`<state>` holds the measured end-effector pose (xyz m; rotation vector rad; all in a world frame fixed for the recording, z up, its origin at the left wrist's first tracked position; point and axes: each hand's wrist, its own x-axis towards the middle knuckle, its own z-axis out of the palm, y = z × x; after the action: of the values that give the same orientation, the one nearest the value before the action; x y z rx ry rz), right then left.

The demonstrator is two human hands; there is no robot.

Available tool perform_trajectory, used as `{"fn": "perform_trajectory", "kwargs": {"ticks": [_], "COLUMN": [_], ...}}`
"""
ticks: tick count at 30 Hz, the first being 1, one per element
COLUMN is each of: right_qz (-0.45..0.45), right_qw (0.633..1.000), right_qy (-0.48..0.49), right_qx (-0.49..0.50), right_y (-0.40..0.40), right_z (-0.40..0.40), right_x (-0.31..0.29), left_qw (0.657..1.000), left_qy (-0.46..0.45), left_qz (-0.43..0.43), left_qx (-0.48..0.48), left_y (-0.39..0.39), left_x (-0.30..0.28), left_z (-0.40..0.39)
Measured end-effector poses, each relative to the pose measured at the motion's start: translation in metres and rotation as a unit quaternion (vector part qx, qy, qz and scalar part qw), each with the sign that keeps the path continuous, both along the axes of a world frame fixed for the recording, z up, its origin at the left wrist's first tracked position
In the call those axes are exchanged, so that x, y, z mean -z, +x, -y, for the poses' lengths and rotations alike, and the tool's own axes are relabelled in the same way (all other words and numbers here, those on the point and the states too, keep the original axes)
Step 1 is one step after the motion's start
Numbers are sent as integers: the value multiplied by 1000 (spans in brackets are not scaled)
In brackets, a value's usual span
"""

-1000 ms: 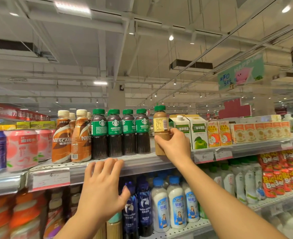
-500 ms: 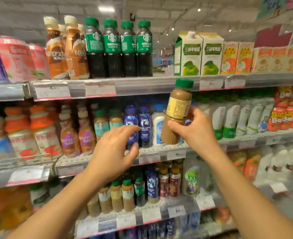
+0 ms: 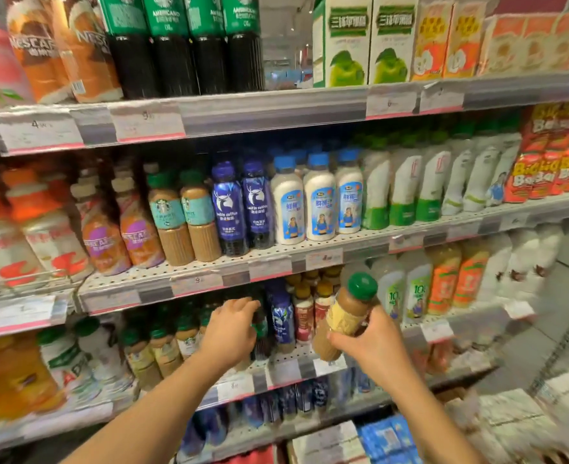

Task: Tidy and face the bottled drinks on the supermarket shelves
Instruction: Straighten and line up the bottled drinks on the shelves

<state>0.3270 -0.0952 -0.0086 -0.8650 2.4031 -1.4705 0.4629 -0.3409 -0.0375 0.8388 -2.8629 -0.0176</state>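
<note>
My right hand (image 3: pixel 373 349) grips a tan coffee bottle (image 3: pixel 343 316) with a green cap and a yellow label. It is tilted, cap up and to the right, in front of the third shelf (image 3: pixel 286 370). My left hand (image 3: pixel 231 329) reaches into that shelf just left of it, fingers bent over a dark green-capped bottle (image 3: pixel 261 338); its fingertips and thumb are hidden. Similar green-capped tan bottles (image 3: pixel 162 346) stand in a row to the left of that hand.
Above, the second shelf holds blue coffee bottles (image 3: pixel 229 205) and white milk bottles (image 3: pixel 319 202). The top shelf has black Americano bottles (image 3: pixel 176 55) and juice cartons (image 3: pixel 343 41). Boxes (image 3: pixel 510 426) sit low at the right.
My right hand took the tan bottle off the top shelf and brought it down to the third shelf. My left hand dropped from the top shelf edge into the third shelf. My view tilted down.
</note>
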Motion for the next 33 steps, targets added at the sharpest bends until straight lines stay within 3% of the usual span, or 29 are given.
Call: {"fn": "perform_trajectory", "kwargs": {"ticks": [6, 10, 17, 22, 28, 33], "right_qz": [85, 100, 102, 99, 94, 79], "right_qw": [996, 995, 994, 995, 995, 997], "right_qy": [-9, -20, -31, -8, -17, -2], "right_qx": [3, 0, 19, 10, 2, -4], "right_y": [7, 10, 8, 12, 12, 11], "right_z": [-21, -37, -45, -42, -34, -23], "right_x": [43, 58, 69, 72, 74, 77], "left_qw": [998, 995, 997, 994, 996, 992], "left_qy": [-2, 14, -13, -56, -59, -51], "left_qz": [47, 93, 61, 89, 51, -52], "left_qx": [-31, -46, -44, -13, 41, 105], "left_y": [-38, -52, -55, -51, -29, 8], "left_x": [-1, 10, 19, 13, 13, -24], "left_z": [13, 19, 23, 16, 2, -14]}}
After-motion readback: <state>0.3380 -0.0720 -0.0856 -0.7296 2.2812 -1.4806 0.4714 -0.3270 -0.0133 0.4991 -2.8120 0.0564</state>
